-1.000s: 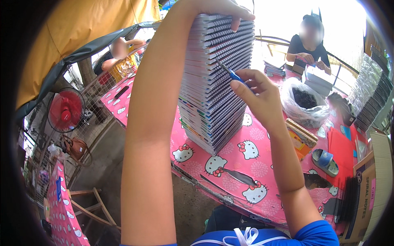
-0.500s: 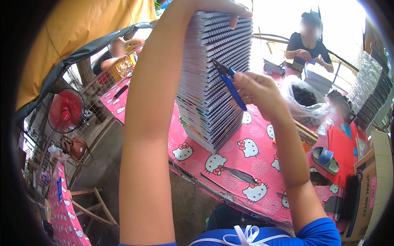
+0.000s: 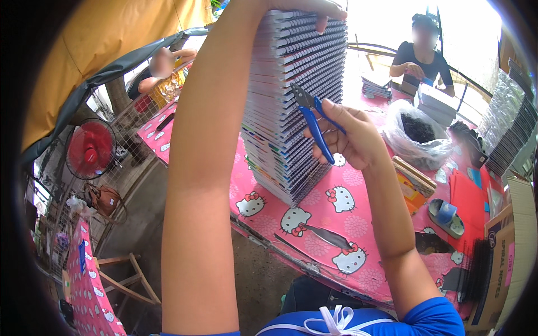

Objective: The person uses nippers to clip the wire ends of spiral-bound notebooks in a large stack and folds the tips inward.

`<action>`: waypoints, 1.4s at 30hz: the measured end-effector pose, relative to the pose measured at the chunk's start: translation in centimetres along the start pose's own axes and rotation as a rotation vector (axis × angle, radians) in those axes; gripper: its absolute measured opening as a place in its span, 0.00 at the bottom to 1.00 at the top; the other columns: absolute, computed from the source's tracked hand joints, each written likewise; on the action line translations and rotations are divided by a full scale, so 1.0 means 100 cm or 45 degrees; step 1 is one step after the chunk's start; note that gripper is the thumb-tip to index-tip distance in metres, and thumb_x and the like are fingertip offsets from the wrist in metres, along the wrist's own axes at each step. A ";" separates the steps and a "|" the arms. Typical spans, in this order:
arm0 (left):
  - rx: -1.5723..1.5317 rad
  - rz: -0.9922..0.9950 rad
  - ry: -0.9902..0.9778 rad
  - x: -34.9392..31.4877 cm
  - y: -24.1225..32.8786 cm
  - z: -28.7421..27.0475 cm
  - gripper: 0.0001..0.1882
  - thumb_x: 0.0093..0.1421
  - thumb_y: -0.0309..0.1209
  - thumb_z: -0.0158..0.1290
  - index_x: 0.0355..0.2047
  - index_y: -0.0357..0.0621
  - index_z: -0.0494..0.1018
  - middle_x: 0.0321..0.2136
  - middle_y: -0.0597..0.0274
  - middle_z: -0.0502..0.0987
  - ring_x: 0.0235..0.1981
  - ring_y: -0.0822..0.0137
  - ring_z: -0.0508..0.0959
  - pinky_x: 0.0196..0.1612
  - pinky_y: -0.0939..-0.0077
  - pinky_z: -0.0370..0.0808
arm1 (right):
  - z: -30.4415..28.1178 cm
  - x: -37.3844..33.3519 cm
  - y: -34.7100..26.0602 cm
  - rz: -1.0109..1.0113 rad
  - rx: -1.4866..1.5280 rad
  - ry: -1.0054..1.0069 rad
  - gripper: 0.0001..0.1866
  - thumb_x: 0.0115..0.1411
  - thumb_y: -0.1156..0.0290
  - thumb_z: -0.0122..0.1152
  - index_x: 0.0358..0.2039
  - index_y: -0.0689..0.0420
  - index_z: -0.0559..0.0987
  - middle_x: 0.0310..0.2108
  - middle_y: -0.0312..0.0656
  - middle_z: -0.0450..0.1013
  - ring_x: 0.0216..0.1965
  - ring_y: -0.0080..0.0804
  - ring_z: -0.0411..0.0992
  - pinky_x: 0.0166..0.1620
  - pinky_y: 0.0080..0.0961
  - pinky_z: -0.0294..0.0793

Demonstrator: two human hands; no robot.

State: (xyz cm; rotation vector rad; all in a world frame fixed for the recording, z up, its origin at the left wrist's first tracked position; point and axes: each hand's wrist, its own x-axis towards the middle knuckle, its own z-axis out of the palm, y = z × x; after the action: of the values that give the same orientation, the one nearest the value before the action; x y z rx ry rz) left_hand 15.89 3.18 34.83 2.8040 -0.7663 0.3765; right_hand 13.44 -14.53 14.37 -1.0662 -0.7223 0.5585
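A tall stack of spiral notebooks (image 3: 297, 112) stands on the pink table, its dark wire bindings facing right. Across its top lies my left hand (image 3: 308, 7), fingers curled over the upper edge and gripping it; part of this hand is cut off by the frame's edge. My right hand (image 3: 353, 134) holds blue-handled wire cutters (image 3: 316, 126) beside the bound side. Their handles are spread apart, and the jaws point up and left at the bindings, about midway up the stack. Whether the tips touch a wire, I cannot tell.
A clear plastic bag of black scraps (image 3: 417, 131) sits right of the stack. Nearer are a blue slipper (image 3: 446, 215), red sheets (image 3: 468, 201) and a cardboard box (image 3: 507, 252). A person (image 3: 424, 59) works across the table. A red fan (image 3: 91, 150) stands at left.
The cutters' handles have spread wider and my right hand's fingers have loosened, with the jaws slightly lower. My left hand stays on the stack. The person across has moved their hands.
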 end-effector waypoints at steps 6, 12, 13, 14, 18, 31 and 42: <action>-0.005 -0.011 -0.002 -0.002 0.000 -0.004 0.21 0.55 0.46 0.56 0.34 0.38 0.79 0.31 0.62 0.80 0.35 0.73 0.76 0.42 0.77 0.71 | 0.009 -0.009 0.016 -1.104 -1.287 0.545 0.22 0.50 0.59 0.68 0.40 0.62 0.76 0.32 0.45 0.74 0.35 0.38 0.74 0.38 0.31 0.72; -0.016 -0.023 0.000 -0.002 0.001 -0.007 0.21 0.56 0.45 0.56 0.35 0.38 0.79 0.32 0.62 0.80 0.35 0.74 0.76 0.42 0.77 0.71 | 0.009 -0.005 -0.006 -0.436 -1.039 0.366 0.21 0.55 0.58 0.65 0.39 0.64 0.76 0.30 0.45 0.75 0.29 0.33 0.75 0.35 0.27 0.74; -0.023 -0.024 0.002 -0.002 0.001 -0.007 0.21 0.56 0.45 0.56 0.35 0.38 0.79 0.32 0.62 0.80 0.35 0.74 0.76 0.42 0.77 0.71 | 0.005 -0.005 -0.015 -0.068 -0.769 0.256 0.20 0.56 0.58 0.64 0.39 0.64 0.77 0.28 0.44 0.76 0.28 0.32 0.75 0.35 0.25 0.74; -0.018 -0.016 0.004 0.000 0.003 -0.007 0.20 0.56 0.45 0.56 0.35 0.38 0.79 0.32 0.62 0.80 0.35 0.74 0.76 0.42 0.77 0.71 | -0.004 -0.002 -0.018 0.044 -0.493 0.107 0.21 0.57 0.57 0.63 0.40 0.64 0.76 0.27 0.44 0.76 0.26 0.30 0.75 0.34 0.24 0.74; -0.029 -0.036 0.002 -0.001 0.003 -0.009 0.20 0.56 0.45 0.56 0.35 0.38 0.79 0.32 0.62 0.80 0.35 0.74 0.76 0.42 0.77 0.71 | -0.013 0.003 -0.009 0.046 -0.211 -0.031 0.23 0.59 0.55 0.61 0.42 0.65 0.75 0.31 0.45 0.77 0.29 0.28 0.75 0.35 0.22 0.74; -0.050 -0.070 0.025 -0.003 0.006 -0.011 0.20 0.56 0.44 0.57 0.37 0.38 0.79 0.32 0.62 0.80 0.36 0.75 0.76 0.42 0.78 0.71 | -0.019 0.006 0.024 0.007 0.060 -0.074 0.19 0.57 0.60 0.64 0.39 0.64 0.76 0.25 0.40 0.74 0.27 0.27 0.74 0.31 0.15 0.71; -0.068 -0.086 0.034 -0.005 0.007 -0.010 0.20 0.56 0.43 0.57 0.38 0.38 0.79 0.33 0.62 0.80 0.36 0.75 0.76 0.42 0.79 0.71 | 0.005 -0.005 0.049 -1.186 -1.331 0.657 0.23 0.46 0.64 0.70 0.40 0.59 0.74 0.38 0.46 0.70 0.40 0.43 0.70 0.44 0.38 0.68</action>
State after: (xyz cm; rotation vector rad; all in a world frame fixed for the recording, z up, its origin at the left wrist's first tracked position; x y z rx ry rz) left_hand 14.93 3.13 35.70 2.7611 -0.6639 0.3749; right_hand 12.36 -12.71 9.89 -1.5444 -0.9487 -0.9807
